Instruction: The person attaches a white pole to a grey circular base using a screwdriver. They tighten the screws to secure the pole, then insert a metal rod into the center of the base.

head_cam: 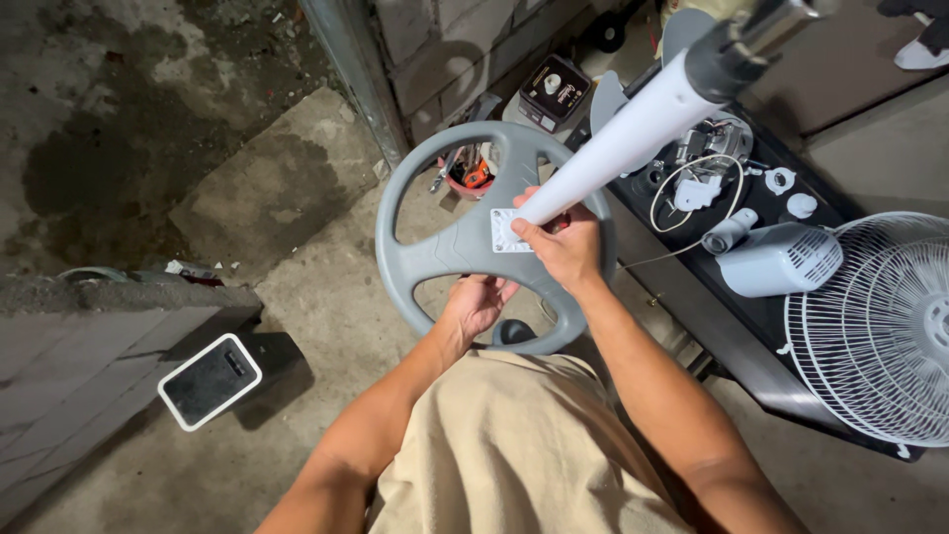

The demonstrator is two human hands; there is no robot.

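A round grey fan base (435, 188), shaped like a wheel with spokes, is held up in front of me. A white stand pole (633, 129) with a grey collar rises from its centre toward the upper right. My right hand (565, 249) grips the foot of the pole at the white square plate on the hub. Under the base, my left hand (477, 305) holds the hub from below with curled fingers.
A dark board (751, 316) at right carries a white fan grille (880, 326), a grey motor housing (781, 259), a bare motor and small white parts. A small red tub of tools (467, 178) sits behind the base. A black-and-white flat box (210, 381) lies on the concrete floor at left.
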